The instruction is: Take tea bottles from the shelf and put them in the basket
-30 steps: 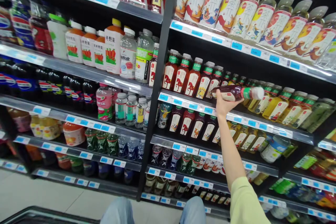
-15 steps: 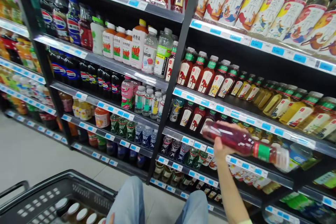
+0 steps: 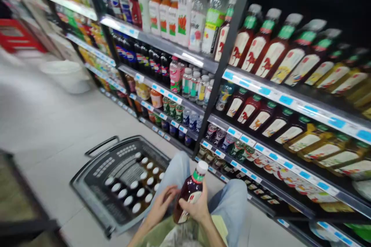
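My right hand (image 3: 197, 204) is wrapped round a bottle of dark red drink (image 3: 189, 187), which stands nearly upright above my lap. It has a white cap, a green and red neck band and a pale label, partly covered by my thumb. My left hand (image 3: 164, 202) is just left of the bottle with its fingers loosely stretched, holding nothing; whether a fingertip touches the bottle I cannot tell. On the floor to the left, a dark shopping basket (image 3: 87, 193) contains several white-capped bottles (image 3: 140, 192) in rows.
Shelves of drinks (image 3: 249, 79) run across the front and right. Similar dark bottles (image 3: 262, 117) line a middle shelf at right. My knees (image 3: 234, 197) are bent close to the lowest shelves. At far left are a white tub (image 3: 68, 75) and a red stool-like object (image 3: 19, 34).
My right hand has brought the bottle from the shelf front down to my lap and turned it upright. My left hand has come up beside it. The view has swung left, showing more of the basket.
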{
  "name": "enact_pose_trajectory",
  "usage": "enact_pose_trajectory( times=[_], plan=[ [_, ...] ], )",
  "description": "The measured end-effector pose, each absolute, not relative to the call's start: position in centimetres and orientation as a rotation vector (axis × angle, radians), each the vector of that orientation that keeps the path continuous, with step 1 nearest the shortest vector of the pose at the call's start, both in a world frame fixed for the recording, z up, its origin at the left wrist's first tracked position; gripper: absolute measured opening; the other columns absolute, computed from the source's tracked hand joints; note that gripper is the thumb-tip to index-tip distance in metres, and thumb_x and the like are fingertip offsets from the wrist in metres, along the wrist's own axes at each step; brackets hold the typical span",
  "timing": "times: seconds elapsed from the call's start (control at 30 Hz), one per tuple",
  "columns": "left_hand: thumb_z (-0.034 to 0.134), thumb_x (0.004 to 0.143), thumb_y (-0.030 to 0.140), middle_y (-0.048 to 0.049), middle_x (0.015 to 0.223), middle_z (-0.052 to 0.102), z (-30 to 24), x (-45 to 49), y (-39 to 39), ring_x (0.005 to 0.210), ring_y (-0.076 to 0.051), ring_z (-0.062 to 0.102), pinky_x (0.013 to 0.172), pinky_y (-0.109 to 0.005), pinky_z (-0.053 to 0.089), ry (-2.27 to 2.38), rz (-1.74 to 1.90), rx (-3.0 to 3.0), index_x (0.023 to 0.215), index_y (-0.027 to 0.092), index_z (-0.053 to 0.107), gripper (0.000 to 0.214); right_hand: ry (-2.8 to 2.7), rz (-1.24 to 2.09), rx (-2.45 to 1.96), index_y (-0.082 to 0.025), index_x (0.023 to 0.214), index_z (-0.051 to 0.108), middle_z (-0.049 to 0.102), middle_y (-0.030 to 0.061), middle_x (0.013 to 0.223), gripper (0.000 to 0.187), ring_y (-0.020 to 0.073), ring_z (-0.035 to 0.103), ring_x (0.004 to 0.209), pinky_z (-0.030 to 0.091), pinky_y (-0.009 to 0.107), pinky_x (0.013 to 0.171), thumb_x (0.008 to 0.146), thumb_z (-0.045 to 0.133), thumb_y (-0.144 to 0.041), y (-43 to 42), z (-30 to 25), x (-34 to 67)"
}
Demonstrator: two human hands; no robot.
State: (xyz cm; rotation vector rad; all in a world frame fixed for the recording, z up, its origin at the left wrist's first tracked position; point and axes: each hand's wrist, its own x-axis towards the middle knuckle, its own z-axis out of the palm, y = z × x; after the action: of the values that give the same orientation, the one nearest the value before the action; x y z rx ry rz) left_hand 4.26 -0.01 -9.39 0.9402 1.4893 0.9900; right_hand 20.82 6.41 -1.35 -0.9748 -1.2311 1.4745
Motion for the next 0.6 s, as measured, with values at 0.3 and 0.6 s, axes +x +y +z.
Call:
enact_pose_trajectory(
  times=[0.3, 0.6],
  plan=[
    [0.101, 0.053, 0.064, -0.0074, 0.115, 0.073, -4.8, 9.5, -2.8, 0.112, -0.029, 0.065, 0.103, -0.04, 0.053, 0.881, 0.787, 0.605, 0.128, 0.02, 0.065, 0.094, -1.284, 1.577, -1.452, -0.016, 0.117, 0.068, 0.075, 0.0044, 0.085, 0.066, 0.0216, 0.067, 0.075, 0.053, 0.033, 0.072, 0.084, 0.065, -0.074, 4.6, -2.7, 23.8],
    [0.097, 0.063, 0.038, -0.0083, 0.11, 0.074, -3.4, 9.5, -2.6, 0.109, -0.03, 0.065, 0.101, -0.041, 0.054, 0.946, 0.849, 0.655, 0.118, 0.016, 0.065, 0.067, -1.274, 1.63, -1.499, -0.023, 0.097, 0.062, 0.069, 0.0002, 0.076, 0.07, 0.0197, 0.062, 0.069, 0.048, 0.031, 0.066, 0.084, 0.048, -0.09, 5.1, -5.3, 24.5]
  ],
)
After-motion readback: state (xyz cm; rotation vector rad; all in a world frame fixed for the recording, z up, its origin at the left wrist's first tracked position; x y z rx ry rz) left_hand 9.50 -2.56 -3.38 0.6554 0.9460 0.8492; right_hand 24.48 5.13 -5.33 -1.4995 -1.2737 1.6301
